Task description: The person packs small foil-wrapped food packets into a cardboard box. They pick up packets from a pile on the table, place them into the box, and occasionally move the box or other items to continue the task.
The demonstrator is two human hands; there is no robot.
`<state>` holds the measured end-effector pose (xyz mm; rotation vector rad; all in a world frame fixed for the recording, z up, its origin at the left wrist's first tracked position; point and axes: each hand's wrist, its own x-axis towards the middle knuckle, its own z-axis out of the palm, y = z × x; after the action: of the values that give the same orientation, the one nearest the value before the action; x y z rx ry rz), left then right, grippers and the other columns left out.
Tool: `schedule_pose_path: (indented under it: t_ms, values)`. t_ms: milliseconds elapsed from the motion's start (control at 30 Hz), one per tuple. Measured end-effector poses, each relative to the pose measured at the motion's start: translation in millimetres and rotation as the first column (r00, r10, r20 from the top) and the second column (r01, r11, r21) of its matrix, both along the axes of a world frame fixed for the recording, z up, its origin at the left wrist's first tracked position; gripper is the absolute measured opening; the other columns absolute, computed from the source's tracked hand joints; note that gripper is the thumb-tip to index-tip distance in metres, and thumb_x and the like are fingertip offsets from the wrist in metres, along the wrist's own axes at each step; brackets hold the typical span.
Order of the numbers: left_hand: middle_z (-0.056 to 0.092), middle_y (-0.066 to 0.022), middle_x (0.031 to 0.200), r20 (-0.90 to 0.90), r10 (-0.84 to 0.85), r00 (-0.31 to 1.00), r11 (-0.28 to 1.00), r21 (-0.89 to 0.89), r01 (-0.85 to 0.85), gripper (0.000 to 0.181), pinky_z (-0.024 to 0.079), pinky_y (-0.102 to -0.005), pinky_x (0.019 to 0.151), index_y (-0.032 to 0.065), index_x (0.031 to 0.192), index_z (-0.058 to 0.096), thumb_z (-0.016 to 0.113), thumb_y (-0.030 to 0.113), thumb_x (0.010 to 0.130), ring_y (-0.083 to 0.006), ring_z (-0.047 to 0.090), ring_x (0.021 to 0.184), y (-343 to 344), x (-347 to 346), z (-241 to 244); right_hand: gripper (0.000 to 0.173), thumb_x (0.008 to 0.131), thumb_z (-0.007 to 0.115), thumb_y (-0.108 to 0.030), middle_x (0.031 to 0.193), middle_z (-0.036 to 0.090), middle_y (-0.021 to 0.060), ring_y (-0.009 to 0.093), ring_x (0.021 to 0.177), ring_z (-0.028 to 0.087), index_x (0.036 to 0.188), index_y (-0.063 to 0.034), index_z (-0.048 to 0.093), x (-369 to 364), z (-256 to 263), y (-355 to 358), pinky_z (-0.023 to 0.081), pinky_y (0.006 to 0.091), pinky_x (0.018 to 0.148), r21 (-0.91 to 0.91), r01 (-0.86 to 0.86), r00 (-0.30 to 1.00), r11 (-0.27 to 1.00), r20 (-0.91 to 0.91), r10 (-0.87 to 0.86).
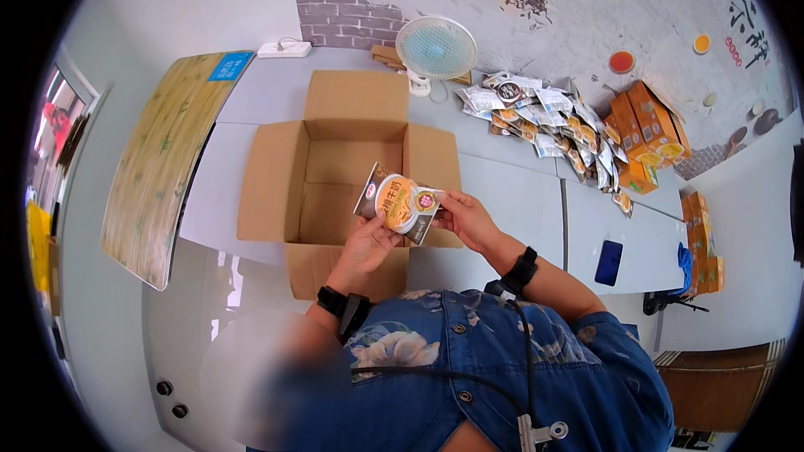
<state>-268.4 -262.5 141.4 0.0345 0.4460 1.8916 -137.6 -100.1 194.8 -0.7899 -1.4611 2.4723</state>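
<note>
Both hands hold one printed food packet (397, 203), dark with a yellow picture and writing, above the front right part of an open cardboard box (355, 150). My left hand (370, 243) grips its lower left edge, fingers below and thumb on the front. At its right edge, my right hand (463, 218) pinches a corner. The box's flaps are folded outward, and the part of its inside that I see shows bare cardboard; the packet and hands hide the rest. A heap of similar packets (553, 119) lies on the table to the right.
Behind the box stands a white fan (436, 49), near a power strip (284, 49). Orange cartons (650, 125) stand beyond the packet heap. A phone (608, 262) lies on the grey table (515, 188) at right. A wood-patterned board (166, 157) is at left. Cables hang across my shirt.
</note>
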Motion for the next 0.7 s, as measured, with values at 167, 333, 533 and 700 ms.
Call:
schedule_pose_path:
  t_ms: [167, 333, 533, 700]
  values:
    - [0.056, -0.0068, 0.113, 0.032, 0.121, 0.992, 0.986, -0.120, -0.116, 0.025, 0.043, -0.0384, 0.091, 0.0058, 0.112, 0.049, 0.051, 0.014, 0.089, -0.0210, 0.053, 0.107, 15, -32, -22, 0.033, 0.091, 0.049, -0.025, 0.111, 0.056, 0.0098, 0.019, 0.097, 0.057, 0.117, -0.0029, 0.050, 24, 8, 11, 0.048, 0.0297, 0.079, -0.010, 0.035, 0.999, 0.999, -0.003, -0.035]
    - [0.059, -0.0069, 0.107, 0.082, 0.248, 0.965, 0.931, -0.297, -0.214, 0.024, 0.043, -0.0385, 0.083, 0.0064, 0.110, 0.051, 0.049, 0.018, 0.089, -0.0213, 0.056, 0.096, 35, -112, -84, 0.032, 0.091, 0.049, -0.023, 0.109, 0.057, 0.0102, 0.019, 0.096, 0.057, 0.116, -0.0027, 0.050, 70, 1, 36, 0.047, 0.0302, 0.079, 0.005, 0.151, 0.986, 0.988, 0.073, -0.151]
    - [0.058, -0.0093, 0.102, -0.034, 0.335, 0.942, 0.836, -0.450, -0.314, 0.026, 0.044, -0.0410, 0.077, 0.0064, 0.111, 0.051, 0.043, 0.022, 0.091, -0.0219, 0.056, 0.089, 62, -185, -151, 0.027, 0.090, 0.050, -0.023, 0.101, 0.060, 0.0079, 0.016, 0.089, 0.058, 0.109, -0.0036, 0.052, 133, -4, 53, 0.047, 0.0282, 0.075, -0.027, 0.372, 0.923, 0.928, 0.116, -0.367]
    - [0.059, -0.0046, 0.105, 0.015, 0.357, 0.934, 0.819, -0.486, -0.305, 0.025, 0.044, -0.0407, 0.072, 0.0114, 0.110, 0.052, 0.045, 0.026, 0.091, -0.0211, 0.056, 0.090, 86, -220, -184, 0.027, 0.088, 0.051, -0.024, 0.101, 0.059, 0.0065, 0.014, 0.086, 0.057, 0.107, -0.0058, 0.052, 169, -4, 59, 0.047, 0.0267, 0.074, -0.020, 0.486, 0.866, 0.874, 0.144, -0.479]
